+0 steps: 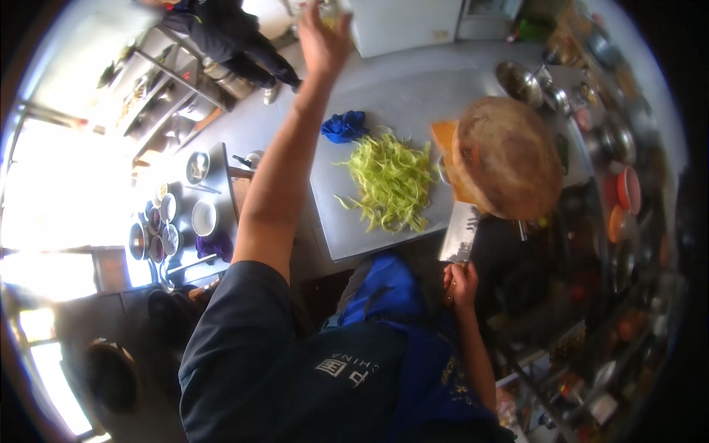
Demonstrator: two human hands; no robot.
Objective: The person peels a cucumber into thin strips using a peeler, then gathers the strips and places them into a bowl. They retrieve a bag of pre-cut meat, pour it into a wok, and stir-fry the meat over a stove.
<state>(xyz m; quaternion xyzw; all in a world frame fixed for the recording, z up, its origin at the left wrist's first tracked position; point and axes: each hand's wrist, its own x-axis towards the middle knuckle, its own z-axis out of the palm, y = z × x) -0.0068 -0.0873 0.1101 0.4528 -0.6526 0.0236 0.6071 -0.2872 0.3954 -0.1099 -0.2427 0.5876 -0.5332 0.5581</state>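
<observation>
My right hand (460, 285) grips the handle of a cleaver (461, 232). The broad blade points away from me, dark wet bits clinging to one side. Its far end is beside a thick round wooden chopping block (507, 158). On the metal worktable (360, 241) lies a loose heap of pale green vegetable strips (390, 183). My left hand (327, 47) is raised far forward at the top edge of the view, blurred. Something clear and yellowish (330, 22) shows between its thumb and fingers; whether it is held is unclear.
A crumpled blue cloth (344, 126) lies beyond the strips. An orange board (447, 141) shows under the block. Metal bowls (518, 83) stand at the far right. On the left, a side table (221, 183) bears several bowls. Another person (232, 39) stands at the upper left.
</observation>
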